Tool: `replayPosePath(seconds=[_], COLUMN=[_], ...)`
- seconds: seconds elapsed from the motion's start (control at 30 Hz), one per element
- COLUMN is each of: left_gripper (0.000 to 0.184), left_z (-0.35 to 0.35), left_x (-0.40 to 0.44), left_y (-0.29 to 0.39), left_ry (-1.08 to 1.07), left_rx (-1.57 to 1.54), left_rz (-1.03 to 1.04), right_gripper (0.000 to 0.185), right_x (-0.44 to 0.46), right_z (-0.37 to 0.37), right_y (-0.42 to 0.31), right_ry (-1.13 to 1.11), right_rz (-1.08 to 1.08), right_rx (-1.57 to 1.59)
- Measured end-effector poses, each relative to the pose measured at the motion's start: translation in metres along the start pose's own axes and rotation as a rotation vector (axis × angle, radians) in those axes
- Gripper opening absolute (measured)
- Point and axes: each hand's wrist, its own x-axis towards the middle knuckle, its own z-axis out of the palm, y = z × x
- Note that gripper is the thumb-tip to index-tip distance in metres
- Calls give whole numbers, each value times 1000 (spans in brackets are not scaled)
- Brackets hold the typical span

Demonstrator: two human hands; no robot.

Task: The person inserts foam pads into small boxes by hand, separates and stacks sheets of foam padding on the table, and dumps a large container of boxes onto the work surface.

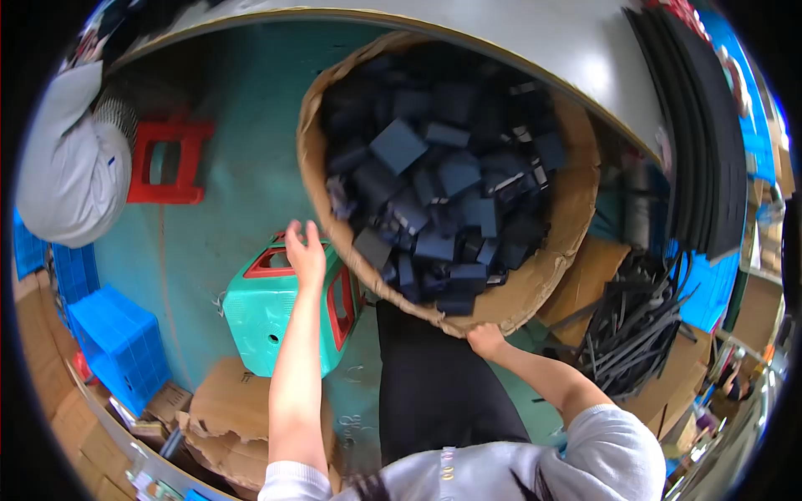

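Note:
A large cardboard bin [575, 242] with a rounded, worn rim stands before me, filled with many dark blue-black foam-like blocks [455, 171]. My right hand [484, 341] is closed on the near edge of the bin. My left hand [307, 253] is raised over a green plastic stool [255, 321] with red parts, left of the bin. Its thumb and fingers are apart and nothing shows in them. Whether the left hand touches the stool I cannot tell.
A grey-white table [543, 37] overhangs the bin's far side. Black sheets [689, 134] and black strips [631, 321] are at the right. A red stool [192, 163], another person's light clothing [71, 167], a blue crate [121, 346] and torn cardboard [225, 413] are on the left.

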Motion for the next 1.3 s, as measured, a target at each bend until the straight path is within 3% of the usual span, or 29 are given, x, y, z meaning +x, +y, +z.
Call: replayPosePath(seconds=[0.1, 0.13, 0.17, 0.23, 0.3, 0.37, 0.4, 0.43, 0.47, 0.5, 0.57, 0.63, 0.7, 0.73, 0.77, 0.87, 0.97, 1.13, 1.2, 1.3], left_gripper=[67, 68, 68, 64, 59, 54, 54, 53, 50, 50, 44, 38, 36, 34, 35, 32, 27, 27, 27, 23], left_z=[39, 47, 52, 49, 47, 42, 39, 37, 39, 40, 43, 49, 50, 48, 57, 31, -8, -57, -65, -85], left_x=[23, 25, 23, 19, 27, 21, 15, 16, 23, 28, 33, 38, 34, 21, 31, -13, -63, -85, -109, -140], left_y=[19, 22, 20, 5, -23, -13, 3, 13, 3, -7, -13, -36, -24, -15, -53, -51, -30, -33, -28, -33], left_ry=[146, 197, 186, 263, 304, 329, 247, 164, 218, 218, 90, 121, 2, 12, 68, 72, 110, 32, 156, 130], left_rx=[-51, 147, 154, 503, 466, 562, 607, 647, 662, 669, 556, 488, 259, 199, 312, 112, -192, -226, -61, -151], left_rz=[-92, -88, -74, 74, 60, 41, -94, -223, -177, -162, -131, -26, -145, -110, 21, -148, -121, -187, -142, -164], right_gripper=[20, 20, 18, 40, 63, 62, 62, 57, 55, 55, 50, 40, 31, 31, 31, 30, 24, 19, 19, 22], right_x=[-40, -46, -23, -9, 22, 50, 52, 48, 46, 46, 44, 67, 66, 49, 32, -16, -72, -107, -127, -157], right_z=[-51, -109, -115, -182, -200, -209, -213, -223, -226, -218, -211, -191, -184, -186, -182, -163, -174, -183, -159, -132], right_y=[-14, -15, 28, 94, 176, 233, 240, 242, 243, 241, 238, 224, 196, 184, 179, 141, 99, 81, 76, 57], right_ry=[-121, 240, 776, 1200, 1392, 1197, 1199, 1050, 899, 900, 787, 774, 816, 855, 892, 982, 988, 851, 878, 869], right_rz=[102, 123, -25, 312, 781, 1296, 1292, 1301, 1303, 1309, 961, 940, 844, 784, 727, 722, 747, 706, 669, 725], right_rx=[136, 336, 210, 110, 20, 161, 177, 311, 439, 455, 359, 366, 323, 363, 371, 401, 465, 293, 339, 458])
